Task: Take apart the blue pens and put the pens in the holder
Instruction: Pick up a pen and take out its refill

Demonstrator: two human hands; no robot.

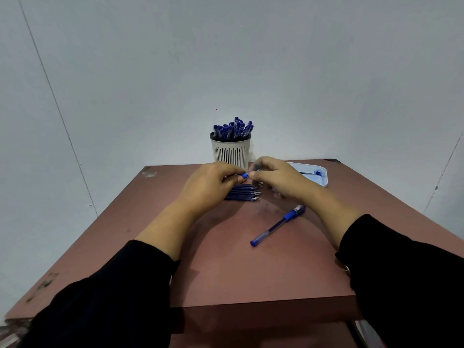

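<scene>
— Where did things stand on the brown table [251, 272]?

— Holder [231, 150] at twelve o'clock, refills [243, 192] beneath the hands. Left hand [211, 187] and right hand [273, 178] pinched one blue pen [244, 175], seemingly mid-dismantling.

— Next?

— Probably pulling the halves apart; a spare pen [277, 226] waited at four.

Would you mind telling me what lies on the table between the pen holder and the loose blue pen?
In the head view, both hands, left hand and right hand, and a row of blue refills lie between holder and pen.

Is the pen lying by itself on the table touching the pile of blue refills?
Apart. The head view shows bare table between the pen and the refill pile.
</scene>
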